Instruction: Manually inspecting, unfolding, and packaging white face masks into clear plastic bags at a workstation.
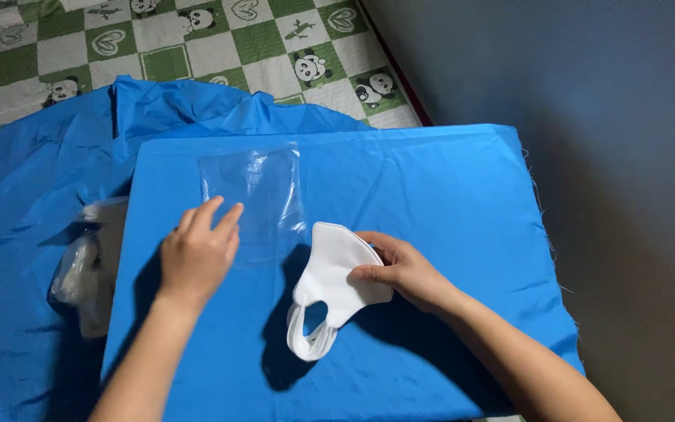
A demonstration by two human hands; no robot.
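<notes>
Right hand (404,270) pinches the folded white fabric face mask (337,273); left hand (197,250), open, presses the clear plastic sleeve (255,191). Risk: the slick sleeve may slide on the blue cloth-covered board (447,203).

A clear flat plastic bag (253,199) lies on the blue cloth (431,195).

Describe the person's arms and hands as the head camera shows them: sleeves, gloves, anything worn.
Both forearms are bare, with no sleeve showing up to the bottom edge of the picture. The left hand and the right hand wear no gloves. No ring, watch or wristband shows on either. The fingernails look short and unpainted.
</notes>
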